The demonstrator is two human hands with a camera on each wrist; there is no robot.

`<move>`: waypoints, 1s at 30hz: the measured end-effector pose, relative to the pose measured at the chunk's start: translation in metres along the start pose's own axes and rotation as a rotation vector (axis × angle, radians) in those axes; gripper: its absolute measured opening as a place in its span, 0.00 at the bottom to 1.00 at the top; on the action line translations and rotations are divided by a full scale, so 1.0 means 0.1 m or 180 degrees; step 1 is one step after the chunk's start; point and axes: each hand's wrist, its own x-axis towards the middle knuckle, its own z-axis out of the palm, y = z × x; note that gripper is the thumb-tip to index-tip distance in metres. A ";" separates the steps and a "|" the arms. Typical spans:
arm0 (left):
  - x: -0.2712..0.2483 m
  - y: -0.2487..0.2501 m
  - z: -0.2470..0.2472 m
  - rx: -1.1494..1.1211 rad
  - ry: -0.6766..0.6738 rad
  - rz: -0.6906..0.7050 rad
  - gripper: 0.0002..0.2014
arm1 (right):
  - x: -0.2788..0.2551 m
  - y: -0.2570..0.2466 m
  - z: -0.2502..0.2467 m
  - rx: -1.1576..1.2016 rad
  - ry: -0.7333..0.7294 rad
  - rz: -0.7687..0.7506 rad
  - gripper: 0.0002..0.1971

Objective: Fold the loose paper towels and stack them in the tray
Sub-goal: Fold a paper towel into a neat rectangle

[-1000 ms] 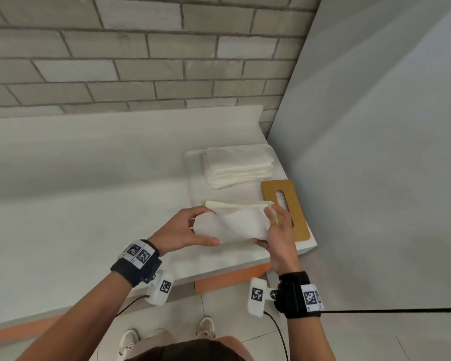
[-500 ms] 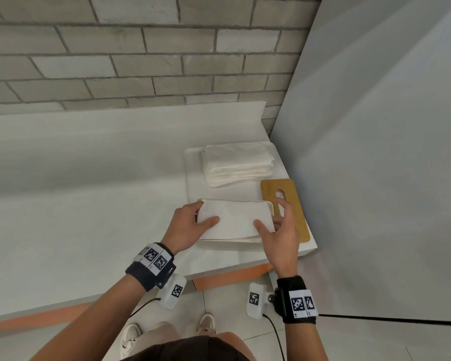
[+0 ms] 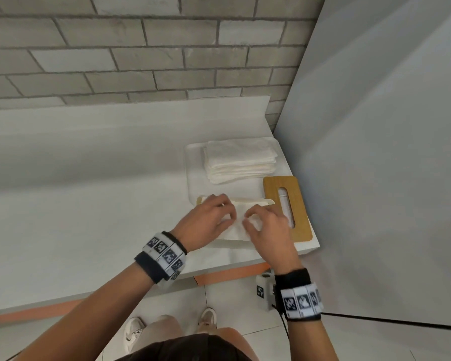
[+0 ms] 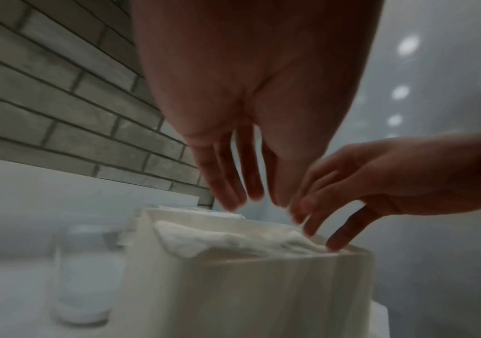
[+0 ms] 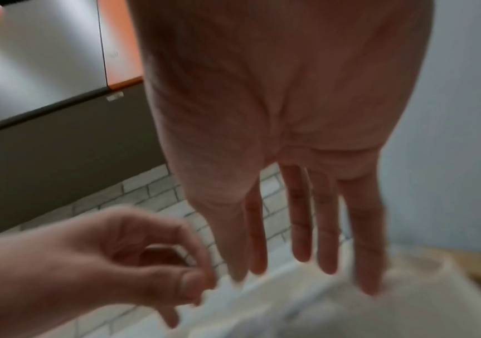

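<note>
A folded white paper towel (image 3: 236, 230) lies in a cream open-topped tray (image 3: 255, 200) near the counter's right front corner. Both hands are over it, close together. My left hand (image 3: 214, 220) hovers over the towel's left half with its fingers (image 4: 233, 189) extended and nothing in them. My right hand (image 3: 267, 226) has straight fingers (image 5: 366, 263) pointing down, their tips touching the towel (image 4: 233, 240) inside the tray (image 4: 262, 292). Behind the tray, a stack of folded towels (image 3: 240, 160) rests on a flat white board (image 3: 193, 162).
A wooden lid with a slot (image 3: 287, 207) lies flat just right of the tray, by the counter's right edge. A grey wall panel (image 3: 375, 178) stands close on the right, a brick wall (image 3: 141, 61) behind. The white counter (image 3: 76, 191) stretches left.
One second ago both hands held the folded towel above the tray. They laid it in, and have since moved inward to meet over its middle.
</note>
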 end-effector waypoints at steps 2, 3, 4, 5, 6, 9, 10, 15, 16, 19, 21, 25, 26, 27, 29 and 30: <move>0.18 0.03 0.09 0.0224 -0.0821 -0.0086 0.08 | 0.16 -0.03 0.18 -0.0308 -0.0728 0.0182 0.22; 0.23 0.01 0.11 0.0358 -0.1062 -0.0168 0.09 | 0.23 -0.03 0.22 -0.0379 -0.0940 0.0346 0.27; 0.27 -0.02 0.10 0.0472 -0.1180 -0.0227 0.12 | 0.29 -0.01 0.23 -0.0404 -0.1038 0.0443 0.31; 0.29 -0.05 0.07 0.0613 -0.1258 -0.0280 0.14 | 0.34 0.03 0.23 -0.0395 -0.1105 0.0486 0.33; 0.29 -0.09 0.04 0.0781 -0.1313 -0.0313 0.16 | 0.37 0.08 0.21 -0.0405 -0.1156 0.0479 0.35; 0.24 -0.16 -0.02 0.1204 -0.1435 -0.0467 0.21 | 0.42 0.16 0.21 -0.0426 -0.1281 0.0431 0.34; 0.23 -0.16 0.00 0.1326 -0.1500 -0.0501 0.25 | 0.45 0.18 0.22 -0.0316 -0.1336 0.0446 0.31; 0.27 -0.05 0.13 0.1376 -0.1628 -0.0698 0.28 | 0.56 0.15 0.17 0.0201 -0.1255 0.0510 0.16; 0.28 -0.04 0.13 0.1360 -0.1598 -0.0715 0.28 | 0.57 0.14 0.17 0.0046 -0.1294 0.0434 0.19; 0.23 -0.07 0.03 0.1333 -0.1530 -0.0629 0.29 | 0.56 0.08 0.08 -0.0483 -0.1501 0.0268 0.32; 0.14 -0.11 -0.15 0.1117 -0.1322 -0.0508 0.24 | 0.57 -0.03 -0.04 -0.0843 -0.1677 0.0252 0.37; -0.25 -0.32 -0.62 0.0210 -0.0466 -0.0499 0.19 | 0.53 -0.60 -0.11 -0.0740 -0.1011 -0.0034 0.26; -0.40 -0.43 -0.73 -0.0032 -0.0190 -0.0548 0.16 | 0.49 -0.81 -0.04 -0.0418 -0.0647 -0.0251 0.23; -0.57 -0.57 -0.85 -0.0273 0.0080 -0.0608 0.13 | 0.44 -1.05 0.05 0.0009 -0.0360 -0.0422 0.19; -0.96 -0.96 -1.07 -0.0747 0.0487 -0.0836 0.07 | 0.36 -1.55 0.34 0.0869 -0.0179 -0.0517 0.13; -1.19 -1.20 -1.18 -0.0923 0.0635 -0.1003 0.05 | 0.32 -1.81 0.54 0.1235 -0.0220 -0.0463 0.11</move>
